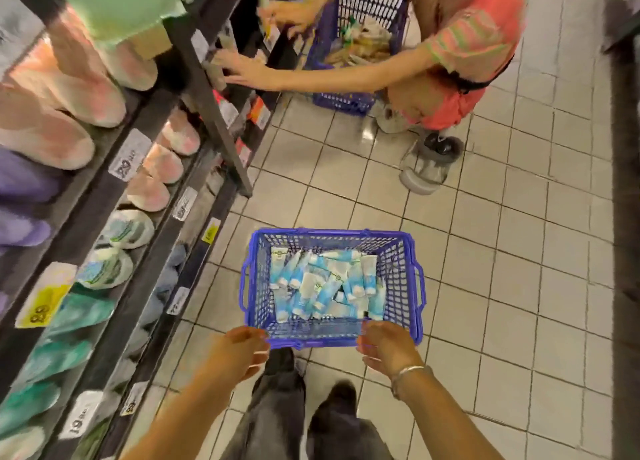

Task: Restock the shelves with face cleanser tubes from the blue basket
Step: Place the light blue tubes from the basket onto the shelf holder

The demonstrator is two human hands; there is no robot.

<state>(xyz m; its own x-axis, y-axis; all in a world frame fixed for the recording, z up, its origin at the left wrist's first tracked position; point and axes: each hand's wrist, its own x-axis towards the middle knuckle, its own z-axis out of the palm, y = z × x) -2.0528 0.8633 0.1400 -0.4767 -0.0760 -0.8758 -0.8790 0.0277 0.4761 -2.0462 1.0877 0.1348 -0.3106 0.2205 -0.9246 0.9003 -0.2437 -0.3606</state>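
A blue basket (254,288) hangs low over the tiled floor in front of me, its near edge above my shoe. Inside lie several blue-and-white face cleanser tubes (325,286) in a loose heap. My left hand (239,350) pinches the near rim at its left corner, fingers above and thumb below. My right hand (389,345), with a silver bracelet at the wrist, grips the near rim at its right corner the same way. The dark shelves (138,238) run along my left.
The shelves hold pink, purple, white and teal soft goods (62,127) behind price tags. Ahead, another person (460,65) crouches, reaching into the shelves beside a second blue basket (349,99). A clear jug (429,165) stands on the floor near them.
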